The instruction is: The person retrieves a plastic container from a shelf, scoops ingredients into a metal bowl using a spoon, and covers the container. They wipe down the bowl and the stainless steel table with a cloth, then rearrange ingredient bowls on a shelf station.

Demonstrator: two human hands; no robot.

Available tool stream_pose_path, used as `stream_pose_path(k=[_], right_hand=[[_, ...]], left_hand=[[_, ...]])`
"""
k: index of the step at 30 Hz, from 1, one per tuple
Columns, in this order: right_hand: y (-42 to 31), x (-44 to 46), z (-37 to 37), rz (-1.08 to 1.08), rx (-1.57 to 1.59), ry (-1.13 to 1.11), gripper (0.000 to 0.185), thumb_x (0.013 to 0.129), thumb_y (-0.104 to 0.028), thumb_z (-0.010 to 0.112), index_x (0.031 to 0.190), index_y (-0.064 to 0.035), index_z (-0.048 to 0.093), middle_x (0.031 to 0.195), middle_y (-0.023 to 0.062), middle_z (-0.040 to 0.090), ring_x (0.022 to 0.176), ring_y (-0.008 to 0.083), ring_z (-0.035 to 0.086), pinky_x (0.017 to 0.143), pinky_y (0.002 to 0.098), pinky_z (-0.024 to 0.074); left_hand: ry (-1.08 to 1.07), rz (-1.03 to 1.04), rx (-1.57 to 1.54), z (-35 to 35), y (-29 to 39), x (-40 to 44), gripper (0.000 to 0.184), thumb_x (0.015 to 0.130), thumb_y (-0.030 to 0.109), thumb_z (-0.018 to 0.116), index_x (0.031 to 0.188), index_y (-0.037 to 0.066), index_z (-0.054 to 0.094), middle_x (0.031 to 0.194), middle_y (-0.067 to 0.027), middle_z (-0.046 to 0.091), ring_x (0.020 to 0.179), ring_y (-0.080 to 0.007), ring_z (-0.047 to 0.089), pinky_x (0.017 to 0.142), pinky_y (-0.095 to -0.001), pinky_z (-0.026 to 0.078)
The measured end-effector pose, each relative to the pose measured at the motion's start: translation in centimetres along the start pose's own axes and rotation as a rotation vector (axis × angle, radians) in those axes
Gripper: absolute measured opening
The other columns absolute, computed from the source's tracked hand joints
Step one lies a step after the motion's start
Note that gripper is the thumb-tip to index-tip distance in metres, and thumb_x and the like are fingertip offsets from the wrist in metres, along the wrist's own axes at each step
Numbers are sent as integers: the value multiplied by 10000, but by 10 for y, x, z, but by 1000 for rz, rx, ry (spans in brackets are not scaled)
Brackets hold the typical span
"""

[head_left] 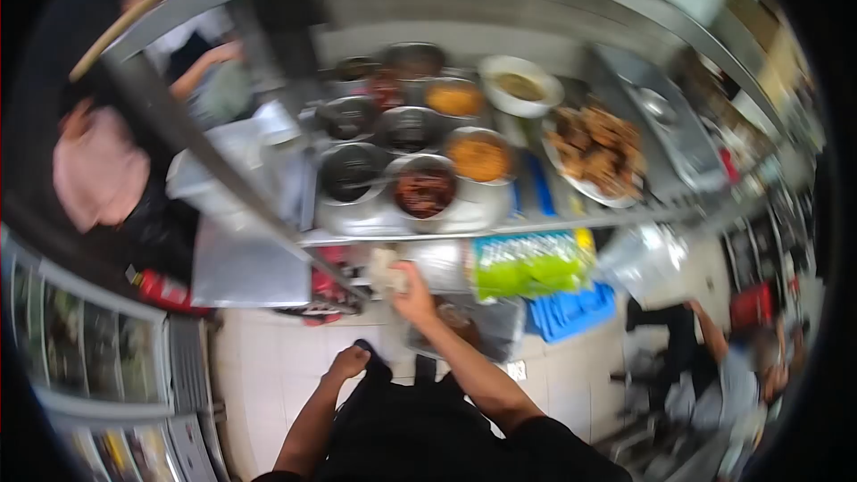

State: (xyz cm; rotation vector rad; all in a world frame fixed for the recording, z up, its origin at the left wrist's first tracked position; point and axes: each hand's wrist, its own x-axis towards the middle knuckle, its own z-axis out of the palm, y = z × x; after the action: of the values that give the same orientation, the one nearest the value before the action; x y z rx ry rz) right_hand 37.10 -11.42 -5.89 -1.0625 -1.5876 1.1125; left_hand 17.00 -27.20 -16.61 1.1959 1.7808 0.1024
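Note:
My right hand [414,296] reaches forward at the front edge of the steel shelf, its fingers closed on a pale, crumpled cloth [387,271]. The cloth is blurred. Below and to the left, my left hand [349,362] hangs near my leg, loosely curled, with nothing seen in it. Just above the right hand, on the shelf, a metal pot of dark red pieces [425,193] stands among several other pots. Right of the cloth, under the shelf edge, lie a whitish roll [441,266] and a bright green packet [528,266].
A plate of brown fried pieces [596,153] and a white bowl [520,86] stand on the shelf. A slanting steel post [234,180] rises at left. A blue basket [573,312] sits below. One person [728,379] sits at right; others are at upper left.

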Motion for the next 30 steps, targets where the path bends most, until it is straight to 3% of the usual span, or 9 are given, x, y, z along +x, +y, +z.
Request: stream_pose_path(k=[5, 11, 16, 19, 21, 24, 26, 29, 30], right_hand=[[-17, 5, 40, 49, 287, 376, 458, 725, 85, 548, 1143, -92, 486, 1068, 89, 544, 1029, 186, 532, 895, 297, 431], [-56, -3, 115, -108, 66, -562, 496, 681, 104, 530, 1140, -82, 552, 1069, 63, 587, 966, 152, 560, 768, 252, 466], [-133, 23, 170, -218, -82, -474, 511, 644, 107, 508, 1128, -49, 564, 1093, 110, 575, 1038, 182, 551, 813, 260, 458], [-149, 55, 212, -427, -121, -183, 511, 612, 114, 456, 1106, 24, 547, 1143, 173, 528, 1136, 310, 495, 968, 357, 382], [-153, 78, 237, -426, -216, -139, 509, 669, 35, 578, 1175, -9, 542, 1234, 200, 503, 1137, 329, 493, 965, 355, 385], [-136, 105, 264, -474, -725, -451, 543, 757, -168, 682, 1263, -63, 514, 1328, 238, 442, 1187, 356, 457, 981, 369, 371], [-115, 126, 288, -112, -394, -336, 559, 831, -336, 631, 1305, -77, 487, 1386, 288, 341, 1273, 430, 337, 1060, 422, 281], [-16, 155, 329, 90, -719, -268, 582, 933, -497, 373, 1339, -85, 444, 1402, 268, 335, 1308, 432, 288, 1092, 433, 221], [-11, 150, 349, 126, -508, -303, 619, 920, -510, 375, 1360, -76, 410, 1402, 235, 355, 1305, 421, 294, 1098, 462, 194]], left_hand=[[339, -339, -383, -3, -117, -59, 362, 835, 381, 567, 979, 56, 636, 946, -191, 655, 952, -357, 611, 849, -404, 479], [532, -496, -694, 32, -218, -126, 312, 826, 291, 556, 880, -3, 643, 678, -136, 657, 555, -193, 639, 527, -324, 525], [502, -673, -858, 13, -239, -150, 292, 809, 235, 535, 802, -36, 646, 665, -133, 644, 516, -189, 618, 443, -321, 519], [584, -626, -1020, 2, -285, -143, 261, 834, 214, 553, 936, -24, 592, 678, -141, 626, 479, -187, 583, 409, -312, 498], [593, -621, -1191, -8, -329, -137, 264, 856, 212, 559, 1010, -2, 547, 689, -136, 615, 474, -180, 568, 389, -309, 482], [669, -616, -1287, -27, -386, -146, 214, 878, 208, 551, 1018, 47, 533, 685, -112, 606, 473, -166, 551, 380, -287, 459], [703, -668, -1295, -58, -402, -164, 210, 881, 210, 542, 1019, 53, 531, 687, -111, 605, 466, -163, 542, 378, -281, 455], [700, -735, -1256, -124, -405, -192, 242, 894, 251, 509, 1009, 39, 522, 713, -117, 607, 465, -158, 537, 371, -280, 453], [693, -761, -1256, -147, -405, -194, 258, 898, 266, 501, 1003, 31, 520, 719, -118, 608, 468, -158, 538, 369, -281, 453]])
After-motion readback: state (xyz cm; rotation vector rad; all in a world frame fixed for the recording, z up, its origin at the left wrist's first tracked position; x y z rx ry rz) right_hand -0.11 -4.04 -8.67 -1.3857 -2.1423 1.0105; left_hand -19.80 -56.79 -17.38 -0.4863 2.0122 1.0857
